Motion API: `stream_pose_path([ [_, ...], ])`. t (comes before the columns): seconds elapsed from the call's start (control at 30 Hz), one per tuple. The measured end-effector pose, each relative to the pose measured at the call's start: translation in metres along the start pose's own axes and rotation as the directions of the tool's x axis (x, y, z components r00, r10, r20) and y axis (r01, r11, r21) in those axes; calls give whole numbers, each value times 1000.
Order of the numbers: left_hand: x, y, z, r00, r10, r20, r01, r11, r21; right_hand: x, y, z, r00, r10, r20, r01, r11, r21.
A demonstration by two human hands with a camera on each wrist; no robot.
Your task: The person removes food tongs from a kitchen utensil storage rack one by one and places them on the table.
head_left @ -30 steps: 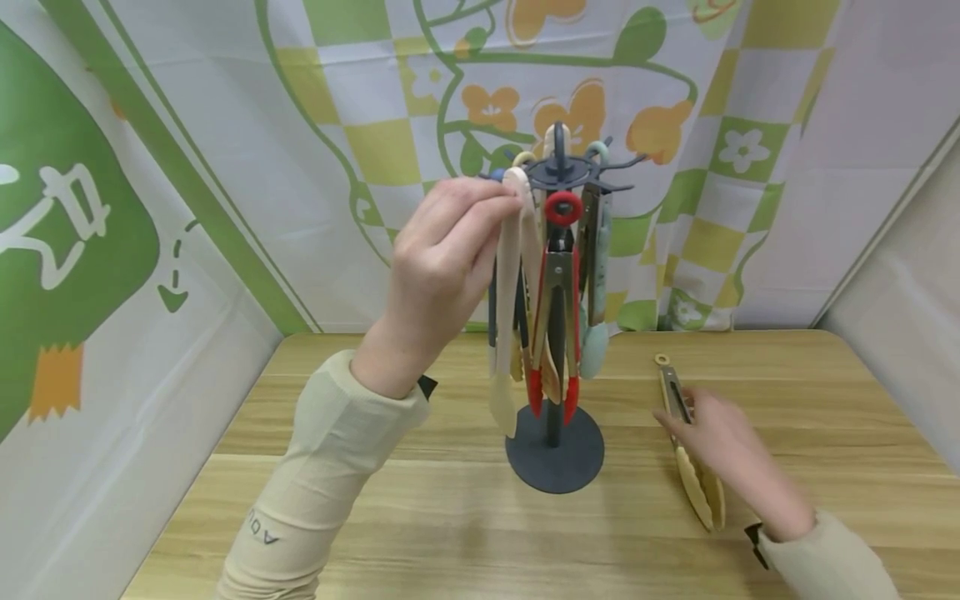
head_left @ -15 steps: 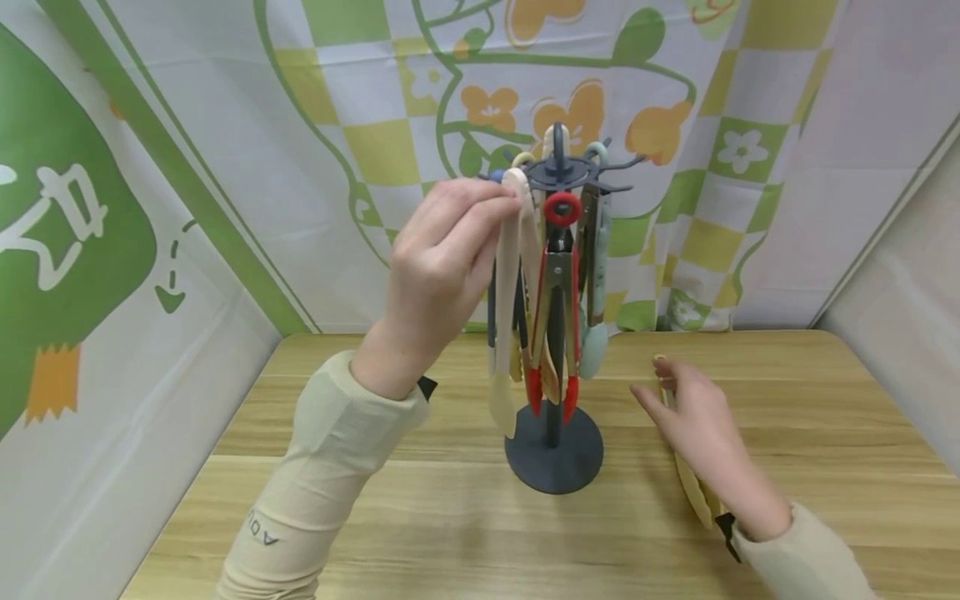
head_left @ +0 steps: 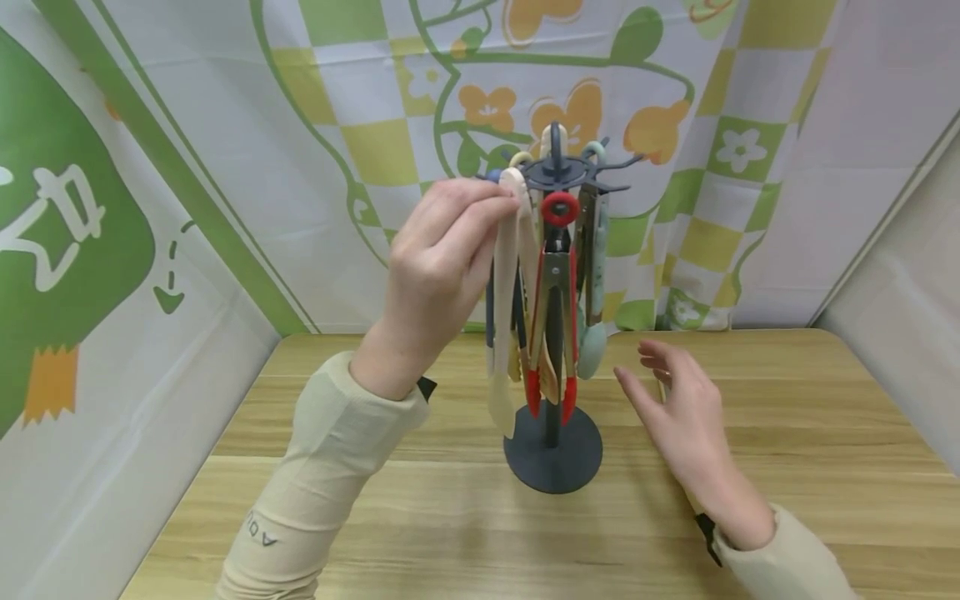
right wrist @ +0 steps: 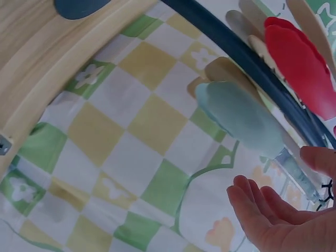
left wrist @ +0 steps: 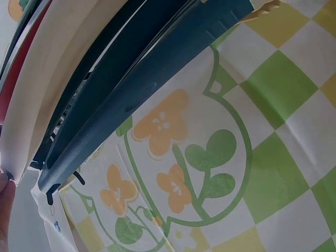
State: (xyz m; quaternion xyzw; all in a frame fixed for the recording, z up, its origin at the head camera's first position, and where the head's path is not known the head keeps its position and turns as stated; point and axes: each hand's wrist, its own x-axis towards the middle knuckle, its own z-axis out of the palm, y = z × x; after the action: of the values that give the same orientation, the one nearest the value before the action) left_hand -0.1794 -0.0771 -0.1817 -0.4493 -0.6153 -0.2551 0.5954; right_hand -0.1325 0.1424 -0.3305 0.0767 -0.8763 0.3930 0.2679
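My left hand pinches the top end of the cream-white tongs, which hang at the left side of a dark rotating-style hook stand. In the left wrist view, dark blue tongs hang right beside them. Red-tipped tongs face the front of the stand, and mint-green tongs hang on its right. My right hand, fingers apart and relaxed, hovers right of the stand with nothing in it. Below it, pale yellow tongs lie on the table, almost wholly hidden by the hand.
The stand's round base sits on the wooden table. Some hooks on the stand's right carry nothing. A patterned curtain hangs behind the table, with fabric walls at both sides.
My right hand has moved up and left from over the pale yellow tongs toward the stand, leaving them on the table. My left hand stays on the cream-white tongs.
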Motion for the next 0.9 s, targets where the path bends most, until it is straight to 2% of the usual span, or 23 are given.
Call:
stream_pose_path([
  [0.23,-1,0,1,1000,14,-16,-14,1000,-1,-1,-8,3,997,-47,-62,49,998,40],
  [0.63,-1,1,2,1000,21,-24,-21,1000,0,-3,-21,3,977,-136,-161,153,983,97],
  [0.9,-1,1,2,999,19,-32,-19,1000,-4,-4,-33,6,966,-179,-185,209,964,163],
])
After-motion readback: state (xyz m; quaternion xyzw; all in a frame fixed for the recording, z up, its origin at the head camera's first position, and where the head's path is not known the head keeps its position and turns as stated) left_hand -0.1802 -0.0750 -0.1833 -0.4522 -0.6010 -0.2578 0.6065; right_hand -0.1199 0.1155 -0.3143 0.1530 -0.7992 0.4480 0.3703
